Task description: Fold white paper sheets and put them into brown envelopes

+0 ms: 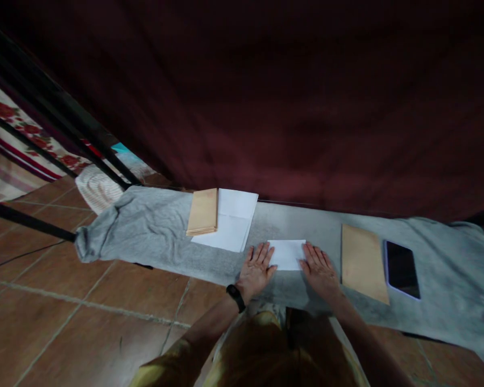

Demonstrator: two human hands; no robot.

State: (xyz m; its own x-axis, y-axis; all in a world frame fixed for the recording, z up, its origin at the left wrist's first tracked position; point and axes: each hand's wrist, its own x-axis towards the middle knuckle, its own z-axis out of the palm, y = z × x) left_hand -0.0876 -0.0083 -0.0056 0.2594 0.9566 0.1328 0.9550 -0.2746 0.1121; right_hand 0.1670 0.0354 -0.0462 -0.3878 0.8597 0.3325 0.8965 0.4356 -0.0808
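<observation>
One expanse of dark red curtain [282,134] fills the upper scene, with a terracotta tiled floor [105,317] spreading below at left. Between them runs a long bench [302,221], draped from end to end in a rumpled grey cloth [153,223]. At far left, a rose-patterned fabric [31,129] shows beyond dark bars [28,220], near a pale striped cloth [99,188] on the floor. White sheets [236,220] lie on the bench toward its far edge, left of the person's hands, partly covered by other paper. To the right, a brown paper rectangle [363,263] lies flat. At center, the left hand [260,264] and right hand [318,264] rest palms down with fingers extended, neither one gripping, flanking and pressing a small piece of paper. A phone [401,269], dark screen up and purple at its edge, lies just beside the brown rectangle. A stack of folded brown paper [203,211] sits on the left part of the white sheets. The small white paper [288,255] lies flat on the bench between the hands, its side edges under their fingers. Smallest of all, a black wristband [236,298] circles the left wrist
</observation>
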